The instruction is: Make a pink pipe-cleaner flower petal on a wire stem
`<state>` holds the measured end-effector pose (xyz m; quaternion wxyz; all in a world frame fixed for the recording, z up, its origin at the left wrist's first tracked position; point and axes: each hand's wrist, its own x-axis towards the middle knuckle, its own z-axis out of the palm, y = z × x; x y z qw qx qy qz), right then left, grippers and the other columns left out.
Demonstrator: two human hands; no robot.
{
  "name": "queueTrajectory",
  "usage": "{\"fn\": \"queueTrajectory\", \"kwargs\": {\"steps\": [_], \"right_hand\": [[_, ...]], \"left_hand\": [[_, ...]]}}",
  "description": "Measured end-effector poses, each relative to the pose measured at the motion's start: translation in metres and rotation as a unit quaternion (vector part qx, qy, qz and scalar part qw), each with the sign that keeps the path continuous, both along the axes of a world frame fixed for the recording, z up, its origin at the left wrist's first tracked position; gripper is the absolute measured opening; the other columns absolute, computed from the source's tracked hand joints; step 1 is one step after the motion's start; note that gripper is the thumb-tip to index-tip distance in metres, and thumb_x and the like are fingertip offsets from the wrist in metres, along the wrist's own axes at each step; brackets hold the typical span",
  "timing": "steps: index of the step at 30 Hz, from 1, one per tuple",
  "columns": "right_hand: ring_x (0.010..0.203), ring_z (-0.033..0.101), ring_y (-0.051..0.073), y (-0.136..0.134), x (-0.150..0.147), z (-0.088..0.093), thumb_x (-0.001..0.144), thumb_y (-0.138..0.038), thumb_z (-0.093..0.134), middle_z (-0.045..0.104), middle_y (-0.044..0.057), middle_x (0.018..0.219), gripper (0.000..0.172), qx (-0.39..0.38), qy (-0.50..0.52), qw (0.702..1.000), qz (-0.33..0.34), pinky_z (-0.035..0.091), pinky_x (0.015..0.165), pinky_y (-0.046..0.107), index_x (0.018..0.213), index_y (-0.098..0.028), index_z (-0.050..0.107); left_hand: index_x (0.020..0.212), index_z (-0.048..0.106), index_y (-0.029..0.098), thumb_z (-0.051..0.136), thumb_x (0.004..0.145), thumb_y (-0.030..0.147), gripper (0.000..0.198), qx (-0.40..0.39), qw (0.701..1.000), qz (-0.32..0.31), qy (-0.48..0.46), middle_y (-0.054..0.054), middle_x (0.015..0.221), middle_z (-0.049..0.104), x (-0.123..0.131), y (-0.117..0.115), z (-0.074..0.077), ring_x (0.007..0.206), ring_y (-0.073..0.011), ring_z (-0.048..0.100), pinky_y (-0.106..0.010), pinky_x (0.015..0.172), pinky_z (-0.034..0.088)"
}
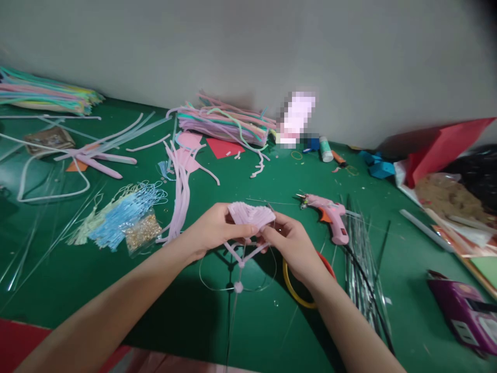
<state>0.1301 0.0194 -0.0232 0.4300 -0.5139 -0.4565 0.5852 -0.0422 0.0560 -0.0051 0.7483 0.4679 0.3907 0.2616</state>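
Both hands grip a fan-shaped piece of lilac pipe cleaners [248,213] above the green table. My left hand [215,228] pinches its left side with the thumb across the front. On the right edge, the fingers and thumb of my right hand [289,241] are closed on the same piece. Below the fan, lilac stems form a V that meets a thin wire rod, with a small lilac knot [238,286] lower down. A thin clear loop [205,282] spreads to both sides of the rod. Some fingertips are hidden behind the piece.
A pink glue gun [330,212] lies at right, near thin wire rods [359,259] and a yellow-red ring [295,295]. At left are blue tassels [120,217], a bag of gold beads [143,231] and lilac pipe cleaners [180,191]. A purple case [462,311] sits far right.
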Motion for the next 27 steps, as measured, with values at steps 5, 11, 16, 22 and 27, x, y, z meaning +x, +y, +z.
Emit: {"fn": "queueTrajectory", "kwargs": {"steps": [5,11,16,22,27], "right_hand": [[0.058,0.058,0.012,-0.001,0.002,0.002,0.073,-0.032,0.068,0.062,-0.002,0.069,0.016,-0.015,0.021,1.000,0.014,0.050,0.053,0.025,0.082,-0.018,0.065],[0.053,0.057,0.010,-0.003,0.005,0.002,0.071,-0.041,0.075,0.062,-0.001,0.065,0.026,-0.020,0.052,0.998,-0.033,0.048,0.054,0.023,0.077,-0.017,0.065],[0.055,0.058,0.010,-0.003,0.010,0.000,0.073,-0.039,0.074,0.060,-0.001,0.065,0.025,-0.026,0.078,0.995,-0.052,0.048,0.052,0.021,0.081,-0.017,0.065],[0.055,0.057,0.011,-0.007,0.010,0.000,0.075,-0.037,0.073,0.060,-0.001,0.066,0.022,-0.025,0.093,0.995,-0.033,0.047,0.052,0.022,0.083,-0.019,0.065],[0.053,0.056,0.009,-0.008,0.012,0.000,0.080,-0.035,0.068,0.061,-0.002,0.063,0.018,-0.012,0.096,0.995,-0.017,0.045,0.052,0.021,0.085,-0.019,0.064]], "left_hand": [[0.096,0.070,0.014,0.075,0.072,0.025,0.027,0.017,0.999,-0.010,0.040,-0.006,0.091,0.072,0.000,0.001,0.002,0.075,-0.0146,0.066,-0.024,0.066,0.052],[0.087,0.062,0.015,0.056,0.085,0.047,0.032,0.028,0.998,-0.001,0.055,-0.003,0.075,0.067,-0.001,0.004,0.003,0.065,-0.0139,0.062,-0.026,0.061,0.052],[0.075,0.056,0.016,0.042,0.091,0.050,0.040,0.084,0.992,0.043,0.079,0.000,0.064,0.058,-0.007,0.009,-0.001,0.051,-0.0099,0.054,-0.021,0.050,0.044],[0.067,0.052,0.017,0.052,0.088,0.042,0.032,0.164,0.979,0.024,0.123,0.004,0.061,0.048,-0.010,0.011,0.001,0.049,-0.0077,0.043,-0.020,0.047,0.035],[0.074,0.058,0.016,0.055,0.086,0.037,0.024,0.178,0.979,0.052,0.087,0.003,0.067,0.054,-0.012,0.011,0.002,0.061,-0.0097,0.052,-0.022,0.062,0.042]]}}
